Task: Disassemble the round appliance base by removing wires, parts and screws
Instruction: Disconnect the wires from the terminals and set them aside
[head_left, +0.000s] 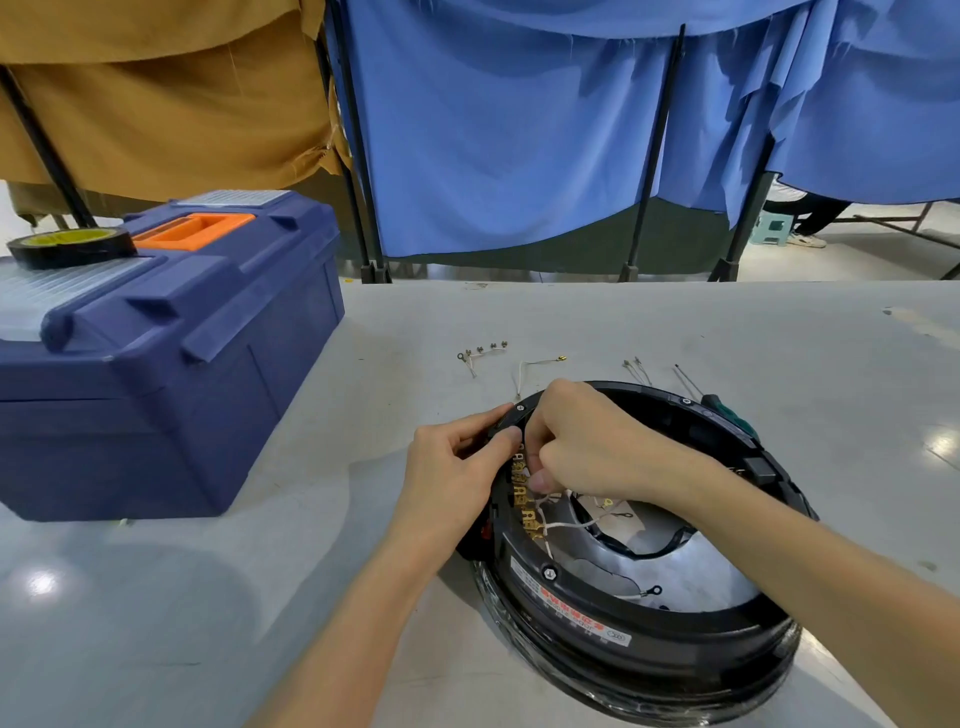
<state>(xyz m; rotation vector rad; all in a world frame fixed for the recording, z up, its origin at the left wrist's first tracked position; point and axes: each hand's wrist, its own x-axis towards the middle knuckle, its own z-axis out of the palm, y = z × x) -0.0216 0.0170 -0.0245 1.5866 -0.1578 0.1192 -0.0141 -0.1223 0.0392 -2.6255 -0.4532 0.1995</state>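
Now the left hand (457, 467) grips the rim of the round appliance base (623, 639) lying on the grey table (208, 597), while the curled right hand (582, 447) pinches a white wire (566, 527) inside.

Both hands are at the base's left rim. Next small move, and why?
Likely ease the white wire off the brass terminals with the right hand, which seems to pinch its end there, while the left hand grips the base rim to steady it. Wires run from that row; freed wires lie on the table.
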